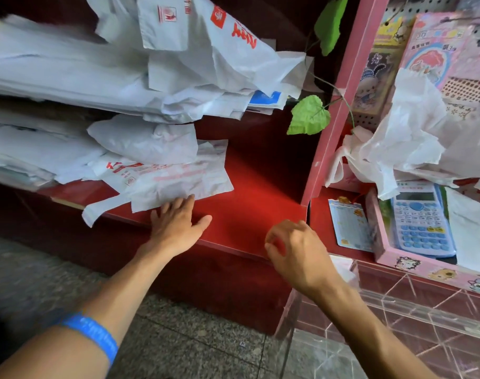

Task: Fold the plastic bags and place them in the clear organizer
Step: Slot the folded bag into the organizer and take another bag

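In the head view, the left hand (176, 222) lies flat in the middle of the frame, its straight fingers (178, 203) touching the near edge of a white plastic bag (176, 181) with red print. That bag lies spread on the red shelf (247, 214), under a big pile of bags (96, 72) in the upper left. The right hand (296, 250) hangs just right of the middle with fingers loosely curled, holding nothing. The clear organizer (425, 315) sits at the lower right. I think the bag is just being picked for folding. Next, both hands need to pull it free and smooth it flat.
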